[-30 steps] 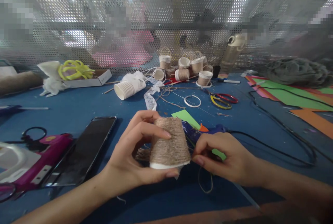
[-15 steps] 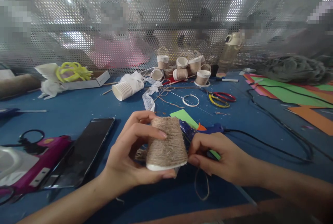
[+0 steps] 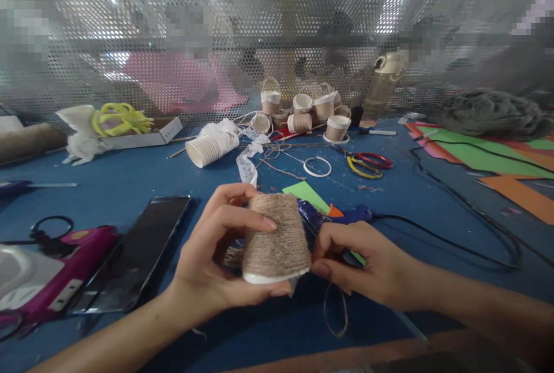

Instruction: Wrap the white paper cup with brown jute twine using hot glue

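My left hand (image 3: 216,246) is closed around a paper cup (image 3: 277,237) wound in brown jute twine, its white rim facing down toward me. At the cup's lower right edge, my right hand (image 3: 359,263) pinches the twine. A loose loop of twine (image 3: 336,315) hangs below those fingers. Just behind the cup and right hand lies a blue glue gun (image 3: 346,214) with an orange part, its cord running off to the right. Beneath it is a piece of green paper (image 3: 305,194).
A phone (image 3: 138,252) and magenta power strip (image 3: 73,263) lie left. Behind are stacked paper cups (image 3: 203,152), lace (image 3: 247,165), a white ring (image 3: 317,167), scissors (image 3: 367,165) and several small twine baskets (image 3: 337,127). Coloured paper (image 3: 485,153) and a bottle (image 3: 385,84) are right.
The hands and the wrapped cup have barely moved; the cup sits very slightly further left. Nothing has been let go or taken hold of.
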`<control>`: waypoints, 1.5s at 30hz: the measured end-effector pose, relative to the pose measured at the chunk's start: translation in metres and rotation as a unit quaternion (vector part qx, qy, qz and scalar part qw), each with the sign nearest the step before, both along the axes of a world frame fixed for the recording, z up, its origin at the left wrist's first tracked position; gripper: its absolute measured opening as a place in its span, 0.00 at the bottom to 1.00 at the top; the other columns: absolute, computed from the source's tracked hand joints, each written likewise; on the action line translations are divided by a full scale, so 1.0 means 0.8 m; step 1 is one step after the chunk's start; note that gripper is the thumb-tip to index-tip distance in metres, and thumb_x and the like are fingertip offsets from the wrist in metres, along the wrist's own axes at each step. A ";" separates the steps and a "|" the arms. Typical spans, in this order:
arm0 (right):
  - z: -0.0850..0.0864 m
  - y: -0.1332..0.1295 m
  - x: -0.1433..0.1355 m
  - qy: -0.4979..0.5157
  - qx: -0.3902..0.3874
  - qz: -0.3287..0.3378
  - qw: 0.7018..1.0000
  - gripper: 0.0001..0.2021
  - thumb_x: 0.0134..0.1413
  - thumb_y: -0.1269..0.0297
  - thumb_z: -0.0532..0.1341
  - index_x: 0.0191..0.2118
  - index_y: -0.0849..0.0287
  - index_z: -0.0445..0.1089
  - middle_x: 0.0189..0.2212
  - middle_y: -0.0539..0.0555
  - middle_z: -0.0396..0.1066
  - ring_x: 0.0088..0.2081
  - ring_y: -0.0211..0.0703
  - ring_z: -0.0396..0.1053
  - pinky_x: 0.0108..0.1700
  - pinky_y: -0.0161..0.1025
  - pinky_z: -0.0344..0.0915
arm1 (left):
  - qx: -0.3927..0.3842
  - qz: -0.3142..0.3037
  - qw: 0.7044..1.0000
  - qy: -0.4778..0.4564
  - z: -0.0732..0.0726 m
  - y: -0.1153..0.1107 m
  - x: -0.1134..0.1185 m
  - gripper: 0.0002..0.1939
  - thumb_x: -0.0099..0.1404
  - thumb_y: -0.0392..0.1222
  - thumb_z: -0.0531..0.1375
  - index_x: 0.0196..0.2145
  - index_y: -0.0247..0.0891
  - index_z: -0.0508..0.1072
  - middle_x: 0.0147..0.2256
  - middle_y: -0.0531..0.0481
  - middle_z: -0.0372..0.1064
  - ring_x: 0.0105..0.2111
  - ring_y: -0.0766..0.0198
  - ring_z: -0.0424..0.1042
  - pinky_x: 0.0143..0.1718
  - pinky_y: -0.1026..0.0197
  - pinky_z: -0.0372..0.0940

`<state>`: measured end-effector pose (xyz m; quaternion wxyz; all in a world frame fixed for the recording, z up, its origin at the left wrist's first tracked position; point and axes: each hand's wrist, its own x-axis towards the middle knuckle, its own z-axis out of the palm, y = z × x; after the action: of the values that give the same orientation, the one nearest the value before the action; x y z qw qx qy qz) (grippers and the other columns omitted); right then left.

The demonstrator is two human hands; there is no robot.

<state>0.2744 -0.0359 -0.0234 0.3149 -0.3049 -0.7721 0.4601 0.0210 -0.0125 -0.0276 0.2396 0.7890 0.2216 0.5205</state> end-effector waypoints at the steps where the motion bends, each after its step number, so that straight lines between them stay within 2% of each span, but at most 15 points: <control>1: -0.001 0.000 0.000 -0.001 -0.004 0.004 1.000 0.09 0.66 0.65 0.62 0.32 0.57 0.65 0.21 0.41 0.61 0.21 0.29 0.58 0.23 0.29 0.55 | -0.001 -0.001 1.000 0.000 -0.001 0.001 0.000 0.26 0.55 0.52 0.76 0.47 0.44 0.74 0.51 0.44 0.63 0.53 0.55 0.70 0.50 0.57 0.73; 5: -0.001 0.000 0.001 -0.005 -0.024 0.006 1.000 0.09 0.67 0.64 0.61 0.33 0.56 0.64 0.21 0.41 0.61 0.21 0.30 0.58 0.24 0.30 0.55 | -0.029 -0.022 0.999 -0.008 -0.002 0.002 0.000 0.25 0.56 0.50 0.76 0.48 0.44 0.73 0.52 0.44 0.61 0.54 0.55 0.68 0.50 0.60 0.73; 8: 0.000 0.000 0.000 0.005 -0.048 -0.014 0.999 0.09 0.66 0.61 0.64 0.39 0.55 0.63 0.24 0.42 0.62 0.23 0.31 0.58 0.25 0.31 0.55 | -0.067 -0.039 0.997 -0.019 0.000 0.000 0.000 0.25 0.58 0.48 0.75 0.49 0.45 0.72 0.53 0.45 0.59 0.56 0.57 0.66 0.50 0.63 0.73; 10: 0.000 0.001 -0.001 0.026 -0.064 -0.023 0.997 0.14 0.62 0.61 0.67 0.46 0.54 0.61 0.24 0.40 0.60 0.24 0.32 0.56 0.25 0.31 0.54 | -0.089 -0.061 0.994 -0.017 0.002 -0.002 -0.001 0.24 0.60 0.46 0.74 0.51 0.46 0.71 0.54 0.45 0.57 0.57 0.57 0.65 0.52 0.63 0.71; 13: -0.003 0.003 -0.004 0.044 -0.076 -0.025 0.996 0.29 0.57 0.64 0.71 0.58 0.51 0.56 0.24 0.38 0.56 0.23 0.32 0.54 0.23 0.31 0.52 | -0.120 -0.100 0.988 -0.008 0.003 -0.007 -0.002 0.24 0.63 0.43 0.71 0.53 0.48 0.68 0.56 0.46 0.55 0.58 0.56 0.65 0.53 0.62 0.72; 16: -0.007 0.003 -0.007 0.046 -0.070 -0.033 0.996 0.39 0.53 0.66 0.73 0.64 0.48 0.52 0.25 0.38 0.58 0.23 0.32 0.55 0.22 0.30 0.52 | -0.140 -0.117 0.983 -0.002 0.004 -0.010 -0.003 0.24 0.64 0.42 0.69 0.54 0.49 0.67 0.56 0.45 0.54 0.57 0.55 0.65 0.51 0.60 0.72; 22: -0.001 0.006 -0.009 0.028 -0.016 -0.028 0.999 0.41 0.52 0.63 0.75 0.66 0.53 0.53 0.24 0.38 0.59 0.22 0.31 0.56 0.21 0.30 0.53 | -0.133 -0.133 0.982 0.027 0.006 -0.009 -0.007 0.24 0.64 0.41 0.68 0.55 0.49 0.65 0.57 0.43 0.55 0.62 0.50 0.63 0.59 0.52 0.68; 24: 0.005 0.012 -0.006 0.006 0.030 -0.036 0.999 0.41 0.53 0.62 0.74 0.68 0.54 0.54 0.23 0.38 0.59 0.22 0.32 0.57 0.23 0.30 0.55 | -0.118 -0.126 0.985 0.027 0.008 -0.005 -0.009 0.22 0.65 0.41 0.67 0.54 0.48 0.65 0.57 0.43 0.55 0.62 0.51 0.63 0.59 0.52 0.68; 27: 0.008 0.023 -0.002 -0.013 0.077 -0.045 0.996 0.39 0.56 0.62 0.73 0.69 0.55 0.56 0.24 0.39 0.58 0.24 0.32 0.57 0.25 0.31 0.57 | -0.067 -0.078 0.992 0.068 0.011 0.005 -0.015 0.22 0.65 0.40 0.67 0.53 0.46 0.65 0.59 0.41 0.57 0.63 0.50 0.63 0.62 0.48 0.65; 30: 0.004 0.027 0.000 -0.025 0.084 -0.050 0.995 0.39 0.57 0.61 0.72 0.70 0.57 0.56 0.24 0.39 0.58 0.24 0.32 0.57 0.26 0.30 0.57 | -0.035 -0.033 0.990 0.130 0.012 0.012 -0.019 0.20 0.64 0.41 0.69 0.50 0.45 0.66 0.60 0.39 0.62 0.61 0.49 0.66 0.62 0.46 0.64; 33: -0.002 0.021 0.001 -0.040 0.084 -0.043 0.995 0.40 0.58 0.60 0.71 0.71 0.58 0.54 0.24 0.39 0.58 0.23 0.31 0.56 0.26 0.30 0.57 | -0.044 -0.032 0.980 0.190 0.013 0.014 -0.020 0.19 0.63 0.45 0.70 0.46 0.44 0.66 0.58 0.39 0.65 0.59 0.49 0.70 0.59 0.47 0.67; 37: -0.003 0.013 0.002 -0.028 0.114 -0.038 0.992 0.34 0.61 0.61 0.69 0.69 0.56 0.58 0.24 0.39 0.60 0.22 0.30 0.58 0.25 0.28 0.59 | -0.067 -0.036 0.973 0.218 0.012 0.013 -0.017 0.19 0.63 0.46 0.69 0.45 0.44 0.65 0.58 0.39 0.67 0.58 0.48 0.71 0.57 0.46 0.68; 42: 0.003 0.014 0.012 -0.032 0.245 -0.088 0.965 0.09 0.66 0.66 0.64 0.51 0.56 0.71 0.24 0.44 0.69 0.22 0.31 0.64 0.26 0.30 0.63 | -0.072 -0.015 0.980 0.183 0.010 0.015 -0.013 0.19 0.62 0.46 0.70 0.45 0.42 0.67 0.56 0.38 0.71 0.56 0.50 0.74 0.53 0.52 0.72; 45: 0.006 0.014 0.016 -0.043 0.307 -0.109 0.945 0.06 0.66 0.69 0.62 0.46 0.55 0.72 0.28 0.48 0.75 0.26 0.35 0.70 0.29 0.33 0.67 | -0.080 -0.015 0.982 0.168 0.011 0.017 -0.012 0.18 0.61 0.45 0.71 0.45 0.42 0.69 0.55 0.39 0.73 0.54 0.52 0.75 0.49 0.56 0.75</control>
<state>0.2876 -0.0245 -0.0187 0.4076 -0.2951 -0.8509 0.1506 0.0113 0.0008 -0.0191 0.2692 0.8467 0.2875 0.3577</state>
